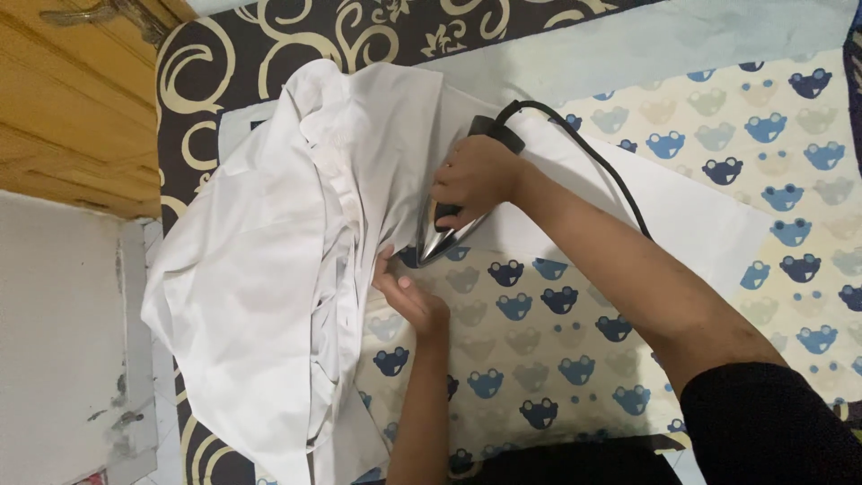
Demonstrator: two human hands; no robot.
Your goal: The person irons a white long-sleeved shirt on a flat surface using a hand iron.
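Right hand (474, 175) grips iron (446, 235) on shirt (269, 260)

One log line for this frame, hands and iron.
right hand: grips iron | left hand: holds white shirt edge | surface: patterned cloth

The right hand (476, 175) covers the iron's (446, 235) handle; left fingertips (384, 262) vanish under the white shirt (269, 260); the bottom edge cuts the shirt off.

Soft even indoor light, faint shadows, slight blur
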